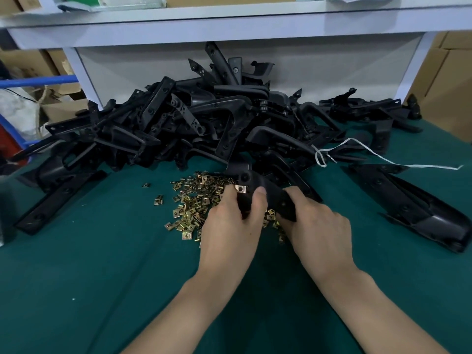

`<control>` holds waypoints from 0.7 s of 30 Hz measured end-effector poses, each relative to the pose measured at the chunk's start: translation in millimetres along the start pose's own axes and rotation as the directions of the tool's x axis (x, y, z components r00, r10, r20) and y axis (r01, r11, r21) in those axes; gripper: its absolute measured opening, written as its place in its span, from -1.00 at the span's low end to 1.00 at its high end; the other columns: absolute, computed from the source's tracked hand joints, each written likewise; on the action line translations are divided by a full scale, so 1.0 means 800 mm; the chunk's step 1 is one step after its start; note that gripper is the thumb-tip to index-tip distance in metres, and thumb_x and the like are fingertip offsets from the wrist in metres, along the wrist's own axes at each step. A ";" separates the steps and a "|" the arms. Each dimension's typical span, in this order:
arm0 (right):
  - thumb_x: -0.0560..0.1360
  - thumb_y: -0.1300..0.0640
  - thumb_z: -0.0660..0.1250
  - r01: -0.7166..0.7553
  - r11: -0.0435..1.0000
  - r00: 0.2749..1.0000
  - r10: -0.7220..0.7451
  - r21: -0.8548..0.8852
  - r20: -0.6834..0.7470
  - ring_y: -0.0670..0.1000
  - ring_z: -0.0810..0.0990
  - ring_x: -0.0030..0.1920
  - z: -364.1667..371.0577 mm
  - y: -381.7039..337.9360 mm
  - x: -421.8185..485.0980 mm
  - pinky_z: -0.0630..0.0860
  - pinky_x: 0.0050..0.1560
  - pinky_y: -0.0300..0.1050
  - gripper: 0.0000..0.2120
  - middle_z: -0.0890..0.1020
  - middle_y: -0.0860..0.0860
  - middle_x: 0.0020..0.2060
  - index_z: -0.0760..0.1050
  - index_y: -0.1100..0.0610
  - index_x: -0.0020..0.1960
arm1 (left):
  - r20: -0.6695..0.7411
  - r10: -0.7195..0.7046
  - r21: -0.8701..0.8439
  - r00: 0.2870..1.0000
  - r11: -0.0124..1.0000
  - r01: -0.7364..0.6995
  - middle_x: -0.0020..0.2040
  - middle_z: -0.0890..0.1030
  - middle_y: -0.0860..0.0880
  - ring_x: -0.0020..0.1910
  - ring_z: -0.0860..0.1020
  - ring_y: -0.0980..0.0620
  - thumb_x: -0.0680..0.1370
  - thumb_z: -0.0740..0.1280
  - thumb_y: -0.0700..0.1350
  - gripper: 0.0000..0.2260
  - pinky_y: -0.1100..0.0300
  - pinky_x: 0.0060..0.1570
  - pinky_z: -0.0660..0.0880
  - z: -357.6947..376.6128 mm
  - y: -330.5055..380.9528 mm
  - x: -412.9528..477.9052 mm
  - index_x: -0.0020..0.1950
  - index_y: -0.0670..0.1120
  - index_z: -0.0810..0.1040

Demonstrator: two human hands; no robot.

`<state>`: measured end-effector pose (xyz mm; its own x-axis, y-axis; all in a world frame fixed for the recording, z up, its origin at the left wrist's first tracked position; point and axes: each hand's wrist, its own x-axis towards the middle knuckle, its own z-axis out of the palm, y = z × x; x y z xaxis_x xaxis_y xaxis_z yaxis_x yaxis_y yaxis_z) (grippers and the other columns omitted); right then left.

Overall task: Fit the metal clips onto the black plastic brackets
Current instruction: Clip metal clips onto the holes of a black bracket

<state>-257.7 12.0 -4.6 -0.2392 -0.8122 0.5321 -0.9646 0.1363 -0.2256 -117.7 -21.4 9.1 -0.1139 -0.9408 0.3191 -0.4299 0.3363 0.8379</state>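
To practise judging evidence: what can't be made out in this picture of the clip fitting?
Head view:
held bracket: its middle hidden by left hand and right hand.
clip on it: too small to tell whether fully seated.
clip pile: near part covered by both hands.
bracket heap: lower pieces buried.

We count one left hand [229, 226], one right hand [316, 226], one held bracket [270, 192], one clip [241, 188] on it and one white cord [383, 159]. Heaped brackets [204, 123] and loose clips [194, 203] outrun our counting.
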 end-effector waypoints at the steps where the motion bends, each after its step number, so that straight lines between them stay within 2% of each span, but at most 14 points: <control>1: 0.40 -0.02 0.54 0.006 1.000 1.000 -0.006 -0.003 0.000 0.09 0.57 -0.44 0.000 -0.001 -0.001 -0.02 -0.49 -0.26 -0.70 0.59 -0.10 -0.39 0.52 0.00 0.05 | -0.008 0.008 0.043 1.000 0.999 -0.007 -0.47 0.44 0.05 -0.49 0.38 0.07 0.55 0.14 0.32 -0.61 0.09 -0.41 0.30 0.000 -0.001 -0.001 -0.20 0.01 0.35; 6: 0.43 -0.07 0.51 0.031 0.999 0.999 -0.031 -0.021 0.014 0.07 0.60 -0.38 -0.001 -0.001 -0.002 0.09 -0.48 -0.17 -0.67 0.61 -0.11 -0.35 0.53 -0.03 0.13 | -0.010 0.036 0.179 0.999 0.983 -0.033 -0.47 0.41 0.03 -0.45 0.42 -0.08 0.56 0.08 0.29 -0.61 -0.04 -0.35 0.44 -0.001 -0.001 -0.002 -0.25 0.00 0.29; 10: 0.44 -0.07 0.50 0.047 0.999 0.999 -0.047 -0.010 0.019 0.09 0.62 -0.36 -0.001 -0.001 -0.003 0.16 -0.45 -0.14 -0.68 0.63 -0.09 -0.33 0.52 -0.04 0.13 | -0.039 0.053 0.196 0.998 0.980 -0.044 -0.47 0.41 0.03 -0.45 0.41 -0.07 0.56 0.08 0.28 -0.62 -0.02 -0.35 0.43 -0.001 -0.005 0.000 -0.26 0.02 0.29; 17: 0.43 -0.06 0.51 0.044 0.999 0.999 -0.044 -0.001 0.002 0.08 0.61 -0.38 -0.001 -0.003 -0.002 0.05 -0.47 -0.19 -0.71 0.62 -0.12 -0.36 0.53 -0.06 0.09 | -0.064 0.125 0.275 0.990 0.956 -0.103 -0.55 0.35 0.05 -0.53 0.39 0.00 0.56 0.09 0.26 -0.64 0.07 -0.44 0.36 -0.002 -0.010 0.003 -0.32 0.06 0.25; 21: 0.39 -0.02 0.56 0.039 0.999 0.999 -0.039 0.003 0.000 0.07 0.59 -0.42 -0.001 -0.004 -0.003 -0.02 -0.48 -0.27 -0.69 0.60 -0.13 -0.39 0.54 -0.04 0.06 | -0.072 0.147 0.292 0.987 0.949 -0.120 -0.55 0.36 0.07 -0.53 0.41 -0.02 0.55 0.07 0.26 -0.64 0.06 -0.46 0.44 -0.004 -0.012 0.005 -0.32 0.06 0.27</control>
<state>-254.3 13.9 -4.0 -0.2015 -0.8166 0.5409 -0.9728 0.1026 -0.2075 -111.6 -28.0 3.8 -0.1113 -0.8760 0.4693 -0.6557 0.4196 0.6277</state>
